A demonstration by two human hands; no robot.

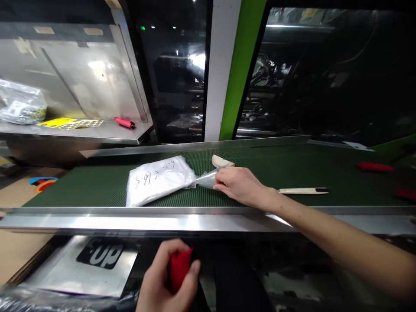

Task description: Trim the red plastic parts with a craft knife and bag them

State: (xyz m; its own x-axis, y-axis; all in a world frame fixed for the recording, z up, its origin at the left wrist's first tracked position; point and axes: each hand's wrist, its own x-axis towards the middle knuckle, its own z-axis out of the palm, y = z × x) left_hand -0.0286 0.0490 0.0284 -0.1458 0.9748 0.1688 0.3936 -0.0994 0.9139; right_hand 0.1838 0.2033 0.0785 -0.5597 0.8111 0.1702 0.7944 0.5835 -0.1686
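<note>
My right hand (238, 184) is closed on the gathered, twisted end of a clear plastic bag (205, 179) above the green belt. The bag's end runs to a white plastic-wrapped package (159, 180) with handwritten numbers, lying flat on the belt. Just behind my right fingers lies a cream-coloured curved piece (222, 161), partly covered by the hand. In my left hand (169, 277), low in front of the belt's edge, is a small red piece (180, 268); the fingers wrap round it and hide its full shape.
The green conveyor belt (97, 186) has a metal front rail (130, 221). A cream stick-like tool with a dark tip (303, 190) and a red piece (375, 167) lie to the right. Another red piece (125, 122) and a clear bag of small parts (24, 106) sit on the metal shelf.
</note>
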